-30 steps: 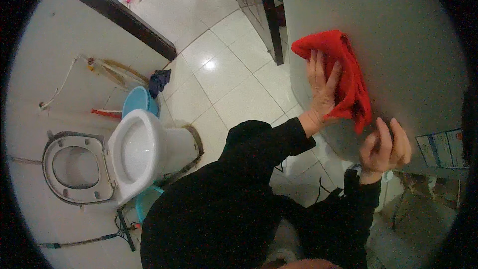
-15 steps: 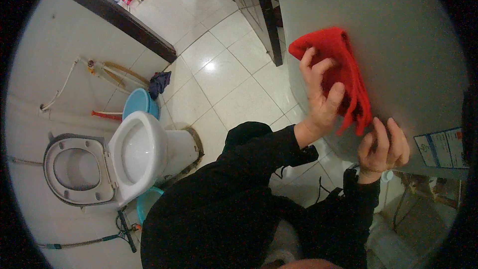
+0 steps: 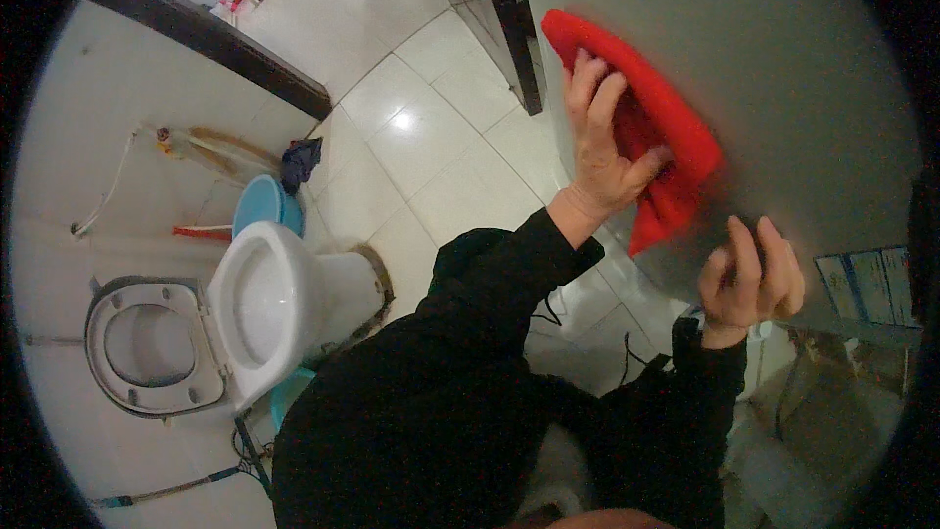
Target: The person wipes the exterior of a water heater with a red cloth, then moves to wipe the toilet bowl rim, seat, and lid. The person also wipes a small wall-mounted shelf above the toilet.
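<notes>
Black-sleeved right hand (image 3: pixel 749 281), near right: nothing seen in it, fingers curled, apart. Left hand (image 3: pixel 602 152), farther: thumb and fingers spread over red cloth (image 3: pixel 688 132); whether it clamps a fold, cannot tell. Cloth: against grey panel (image 3: pixel 793 98), just right of this nearer hand, long axis far left to near right.

Tiled pale across the floor (image 3: pixel 460 186), with a toilet (image 3: pixel 306 294) directly on it and a blue bucket (image 3: pixel 257 204) just beside the toilet. Smooth grey on the panel (image 3: pixel 783 88) well right of the toilet, with a red cloth (image 3: pixel 661 113) against it.
</notes>
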Available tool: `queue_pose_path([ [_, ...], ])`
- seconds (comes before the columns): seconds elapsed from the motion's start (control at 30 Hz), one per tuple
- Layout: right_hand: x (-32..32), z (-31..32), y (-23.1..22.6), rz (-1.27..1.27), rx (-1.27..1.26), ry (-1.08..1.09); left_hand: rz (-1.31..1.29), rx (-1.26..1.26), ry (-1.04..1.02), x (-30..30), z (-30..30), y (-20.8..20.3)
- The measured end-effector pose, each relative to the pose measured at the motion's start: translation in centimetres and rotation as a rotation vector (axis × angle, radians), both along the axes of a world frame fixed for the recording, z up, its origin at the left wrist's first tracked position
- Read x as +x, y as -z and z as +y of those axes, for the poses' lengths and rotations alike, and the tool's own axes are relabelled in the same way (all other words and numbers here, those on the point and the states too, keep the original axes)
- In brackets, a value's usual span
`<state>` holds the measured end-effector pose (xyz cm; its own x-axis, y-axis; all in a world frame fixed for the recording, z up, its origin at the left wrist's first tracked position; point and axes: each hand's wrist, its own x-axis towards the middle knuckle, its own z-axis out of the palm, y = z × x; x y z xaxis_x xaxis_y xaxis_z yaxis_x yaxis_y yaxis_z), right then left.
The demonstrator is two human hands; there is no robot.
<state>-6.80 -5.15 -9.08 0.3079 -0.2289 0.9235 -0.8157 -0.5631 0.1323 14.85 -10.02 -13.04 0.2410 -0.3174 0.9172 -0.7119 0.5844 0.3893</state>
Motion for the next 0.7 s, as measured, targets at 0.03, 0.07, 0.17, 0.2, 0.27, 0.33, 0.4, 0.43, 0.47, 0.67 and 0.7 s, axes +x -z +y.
queue_pose_path([
  [0.03, 0.0, 0.0, 0.0, -0.003, 0.001, -0.005, -0.028, 0.015, -0.048, 0.0, -0.1, 0.4],
  [0.07, 0.0, 0.0, 0.0, -0.008, -0.009, -0.005, -0.056, 0.032, -0.097, -0.1, -0.3, 0.9],
  [0.17, -0.1, -0.2, 0.1, -0.005, -0.019, -0.003, 0.060, 0.129, -0.086, -0.2, -1.3, 3.5],
  [0.2, -0.1, -0.3, 0.2, -0.011, -0.027, -0.034, 0.266, 0.123, 0.075, 0.5, -2.2, 4.4],
  [0.27, -0.1, -0.4, 0.3, -0.009, -0.027, -0.067, 0.732, 0.215, 0.281, 2.1, -3.6, 6.5],
  [0.33, 0.0, -0.5, 0.4, -0.012, -0.025, -0.044, 1.005, 0.311, 0.333, 3.7, -4.3, 8.7],
  [0.4, 0.1, -0.7, 0.4, -0.018, -0.031, -0.032, 1.270, 0.442, 0.449, 4.9, -4.5, 10.6],
  [0.43, 0.2, -0.8, 0.4, -0.022, -0.042, -0.032, 1.357, 0.491, 0.491, 5.2, -4.3, 11.4],
  [0.47, 0.3, -0.8, 0.4, -0.027, -0.052, -0.033, 1.429, 0.539, 0.523, 5.3, -4.0, 12.0],
  [0.67, -0.1, -1.0, 0.5, 0.004, -0.042, -0.044, 1.326, 0.513, 0.585, 4.4, -3.4, 12.0],
  [0.7, -0.2, -1.1, 0.7, 0.008, -0.045, -0.030, 1.238, 0.496, 0.496, 4.1, -3.7, 11.8],
])
